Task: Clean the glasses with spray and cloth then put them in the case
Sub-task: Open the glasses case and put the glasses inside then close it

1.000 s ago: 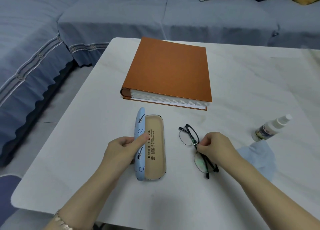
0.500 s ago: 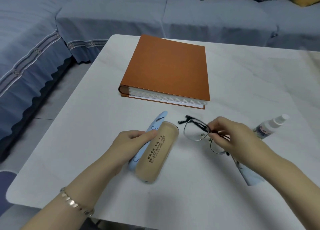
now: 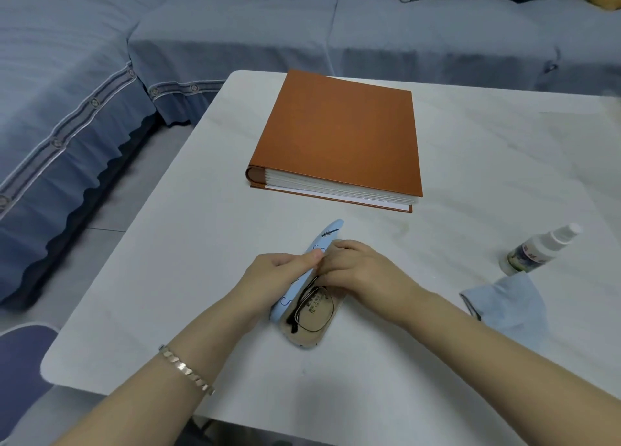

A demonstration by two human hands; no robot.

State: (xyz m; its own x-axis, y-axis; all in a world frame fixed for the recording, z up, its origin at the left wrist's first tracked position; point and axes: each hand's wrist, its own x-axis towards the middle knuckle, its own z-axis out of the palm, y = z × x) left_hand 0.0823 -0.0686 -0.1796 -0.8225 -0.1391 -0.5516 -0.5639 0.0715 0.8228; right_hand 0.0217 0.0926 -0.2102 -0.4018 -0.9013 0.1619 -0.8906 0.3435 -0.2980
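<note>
The black-framed glasses (image 3: 312,311) lie folded inside the open case (image 3: 304,339), on its tan lining. My left hand (image 3: 279,274) grips the case's light blue lid (image 3: 327,235) and holds it upright. My right hand (image 3: 359,271) rests on the far half of the case, fingers on the glasses there; that end of the frame is hidden under it. The spray bottle (image 3: 537,249) lies on its side at the right. The pale blue cloth (image 3: 504,302) lies crumpled just in front of the bottle.
A thick orange album (image 3: 339,136) lies on the white table (image 3: 201,294) beyond the case. A blue sofa (image 3: 235,25) wraps around the far and left sides. The table's near edge runs close under my forearms.
My right hand carried the glasses from the air beside the case down into it. The left hand kept its grip on the lid. The cloth now lies uncovered at the right.
</note>
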